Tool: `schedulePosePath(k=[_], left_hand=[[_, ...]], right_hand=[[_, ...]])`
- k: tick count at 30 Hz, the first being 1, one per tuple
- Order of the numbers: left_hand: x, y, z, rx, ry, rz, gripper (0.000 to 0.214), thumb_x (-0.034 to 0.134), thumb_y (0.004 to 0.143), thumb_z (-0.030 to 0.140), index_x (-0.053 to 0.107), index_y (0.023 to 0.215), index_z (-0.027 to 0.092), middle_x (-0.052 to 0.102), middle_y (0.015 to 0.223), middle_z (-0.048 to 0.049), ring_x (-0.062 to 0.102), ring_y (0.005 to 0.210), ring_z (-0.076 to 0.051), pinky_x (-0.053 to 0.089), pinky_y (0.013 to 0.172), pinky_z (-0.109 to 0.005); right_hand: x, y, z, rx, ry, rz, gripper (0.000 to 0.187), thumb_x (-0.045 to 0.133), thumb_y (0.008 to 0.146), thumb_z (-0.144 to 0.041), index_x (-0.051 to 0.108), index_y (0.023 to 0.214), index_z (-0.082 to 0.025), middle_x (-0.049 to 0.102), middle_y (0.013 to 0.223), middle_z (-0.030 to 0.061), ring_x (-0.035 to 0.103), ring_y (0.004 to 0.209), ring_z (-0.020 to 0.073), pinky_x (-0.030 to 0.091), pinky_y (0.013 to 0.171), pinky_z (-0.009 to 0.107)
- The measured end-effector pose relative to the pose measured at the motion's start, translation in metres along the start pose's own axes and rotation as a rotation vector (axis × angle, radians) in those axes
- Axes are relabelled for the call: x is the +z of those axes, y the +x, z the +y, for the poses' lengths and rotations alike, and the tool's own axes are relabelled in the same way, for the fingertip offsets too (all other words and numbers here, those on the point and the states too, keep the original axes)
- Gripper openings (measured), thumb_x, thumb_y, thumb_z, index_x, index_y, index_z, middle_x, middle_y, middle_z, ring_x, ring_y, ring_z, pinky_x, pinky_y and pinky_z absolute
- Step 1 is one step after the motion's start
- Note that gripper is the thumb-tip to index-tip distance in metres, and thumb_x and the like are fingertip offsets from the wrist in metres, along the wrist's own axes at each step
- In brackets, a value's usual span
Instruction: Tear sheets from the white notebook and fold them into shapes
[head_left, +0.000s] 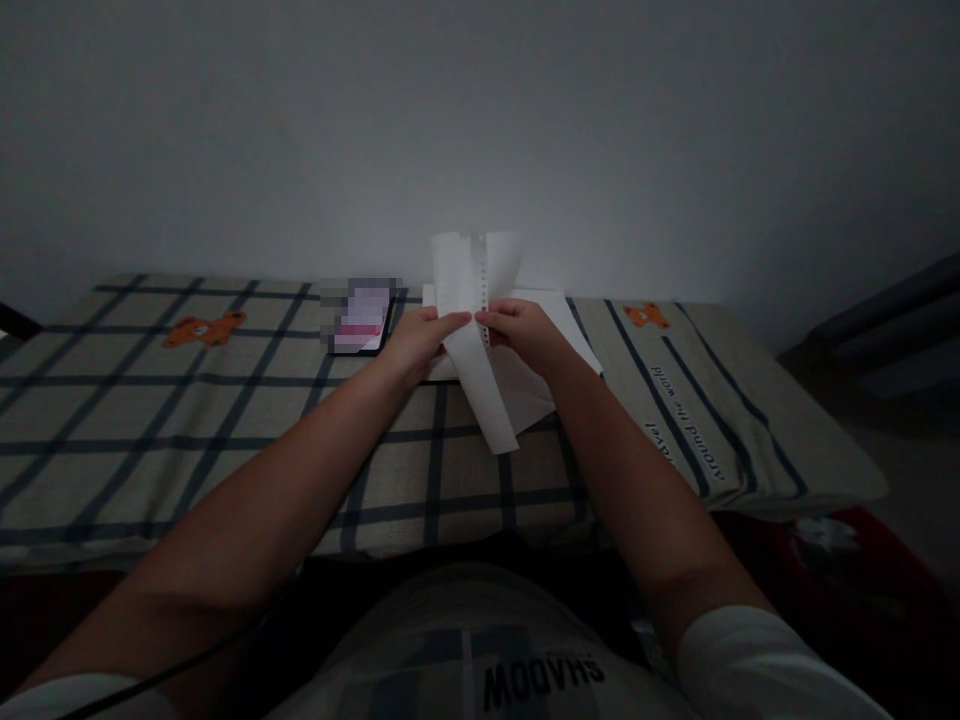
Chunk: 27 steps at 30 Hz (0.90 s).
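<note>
Between my two hands stands a white sheet of paper [480, 390] with a row of small punched holes down its middle part. It is bent or folded, with its top part raised and a narrow strip slanting down toward me. My left hand [420, 338] pinches it from the left, thumb stretched toward the holes. From the other side my right hand [525, 325] grips it beside the hole row, thumb and finger together. The two thumb tips nearly meet. Beneath lies more white paper [576, 335], partly covered by my hands and the bent sheet.
A phone [365, 312] with its screen lit and partly blurred lies left of the paper. The checked cloth [247, 410] with bear prints covers the table. Behind it rises a plain wall [480, 130]. A red thing [862, 570] sits low at the right.
</note>
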<state>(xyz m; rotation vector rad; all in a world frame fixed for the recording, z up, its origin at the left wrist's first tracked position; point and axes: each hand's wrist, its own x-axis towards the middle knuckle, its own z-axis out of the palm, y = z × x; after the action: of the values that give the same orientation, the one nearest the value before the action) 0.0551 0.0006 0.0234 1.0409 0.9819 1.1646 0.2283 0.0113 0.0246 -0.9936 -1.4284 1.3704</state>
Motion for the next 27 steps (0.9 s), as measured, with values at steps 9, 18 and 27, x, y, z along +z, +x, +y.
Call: schedulePosePath(k=[9, 18, 27], left_hand=[[0.000, 0.001, 0.003, -0.023, -0.079, -0.030, 0.027, 0.084, 0.060, 0.030, 0.073, 0.077, 0.012, 0.074, 0.076, -0.0060, 0.065, 0.064, -0.015, 0.051, 0.064, -0.026], [-0.002, 0.006, -0.001, -0.003, -0.131, -0.068, 0.030, 0.085, 0.061, 0.030, 0.075, 0.083, 0.013, 0.076, 0.083, -0.0070, 0.068, 0.070, -0.016, 0.053, 0.072, -0.028], [-0.002, 0.004, -0.003, 0.008, -0.036, -0.018, 0.029, 0.085, 0.064, 0.035, 0.074, 0.082, 0.015, 0.076, 0.084, -0.0074, 0.068, 0.072, -0.017, 0.052, 0.072, -0.029]], right_hand=[[0.012, -0.004, -0.004, -0.145, -0.052, 0.062, 0.024, 0.072, 0.076, -0.041, 0.062, 0.083, -0.021, 0.060, 0.072, -0.0024, 0.053, 0.068, 0.0123, 0.043, 0.064, 0.027], [0.015, -0.003, -0.002, -0.168, -0.049, 0.095, 0.021, 0.072, 0.080, -0.039, 0.060, 0.081, -0.022, 0.059, 0.073, -0.0019, 0.052, 0.070, 0.0128, 0.044, 0.067, 0.028], [0.008, -0.001, -0.001, 0.021, 0.128, -0.029, 0.024, 0.079, 0.072, -0.037, 0.066, 0.080, -0.018, 0.067, 0.076, 0.0012, 0.059, 0.072, 0.0131, 0.050, 0.070, 0.029]])
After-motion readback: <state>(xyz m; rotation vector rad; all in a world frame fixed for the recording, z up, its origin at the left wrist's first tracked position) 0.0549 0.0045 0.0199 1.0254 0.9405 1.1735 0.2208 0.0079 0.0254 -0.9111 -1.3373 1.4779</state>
